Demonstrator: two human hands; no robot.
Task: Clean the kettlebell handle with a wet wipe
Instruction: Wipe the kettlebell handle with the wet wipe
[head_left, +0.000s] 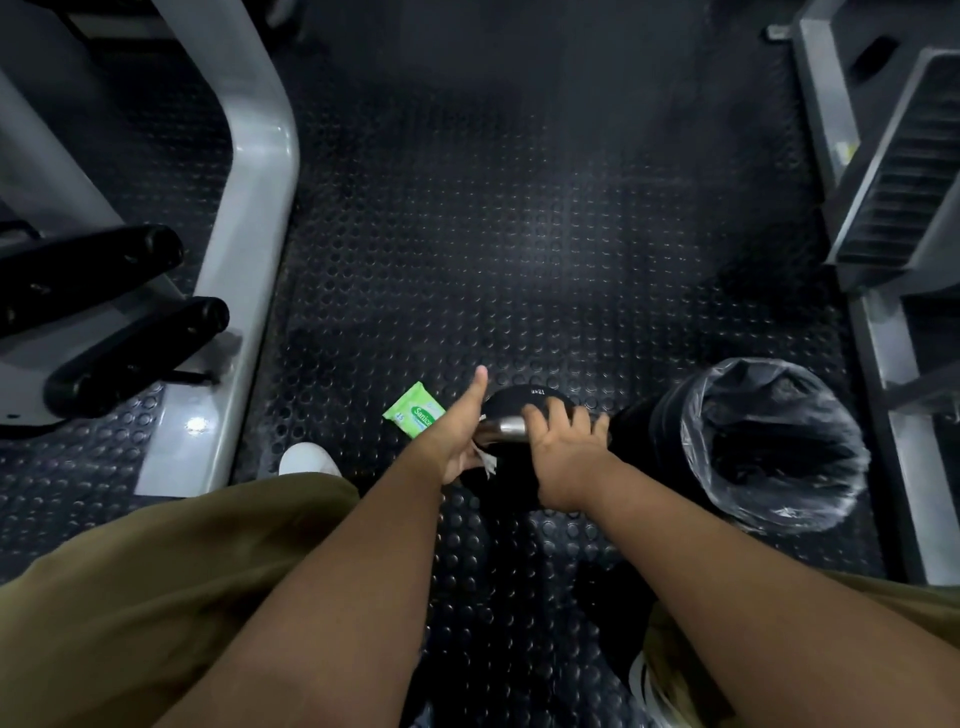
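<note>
One lined bin (831, 400), its inside too dark to judge, stands on the floor (467, 249) beside one kettlebell (524, 399). The right hand (566, 457) grips its handle (503, 429); the left hand (457, 441) holds one wet wipe (487, 464) against it. One wipes pack (414, 413) lies near.

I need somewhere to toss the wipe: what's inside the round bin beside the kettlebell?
The round black bin shows only a crinkled dark plastic liner; its bottom is too dark to see.
</note>
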